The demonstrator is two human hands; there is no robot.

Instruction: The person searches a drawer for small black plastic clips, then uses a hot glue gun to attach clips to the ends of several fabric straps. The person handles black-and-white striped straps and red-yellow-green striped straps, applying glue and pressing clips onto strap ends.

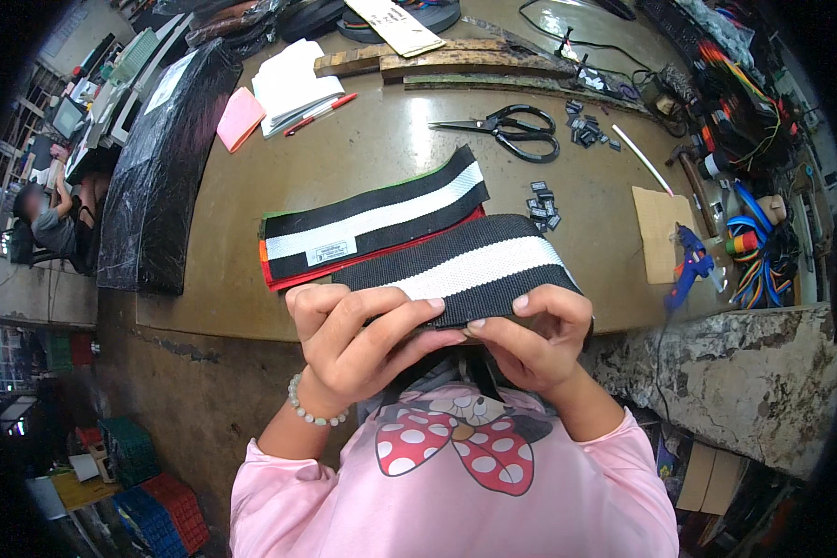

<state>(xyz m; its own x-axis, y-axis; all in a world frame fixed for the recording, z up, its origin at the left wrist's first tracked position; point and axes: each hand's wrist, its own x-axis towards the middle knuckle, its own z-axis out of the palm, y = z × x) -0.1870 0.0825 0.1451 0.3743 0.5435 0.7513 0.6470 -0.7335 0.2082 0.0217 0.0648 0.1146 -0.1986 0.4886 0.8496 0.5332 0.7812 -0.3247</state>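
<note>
A wide black webbing strap (465, 261) with a white stripe along its middle is held at the table's near edge. My left hand (358, 337) pinches its near edge, fingers over the top and thumb beneath. A short way to the right, my right hand (541, 340) grips the same edge between thumb and forefinger. What lies between the fingertips is hidden. Just beyond rests a stack of similar striped straps (372, 220), with red and green edges showing and a small pale label (331, 253) on the top one.
Black-handled scissors (516, 133) lie beyond the straps. Small dark pieces (543, 206) sit in piles at the right. A blue glue gun (691, 265) stands near cardboard (661, 234). White papers (296, 88), a red pen (321, 113) and a black wrapped bundle (158, 172) are leftward. Another person (51, 219) sits far left.
</note>
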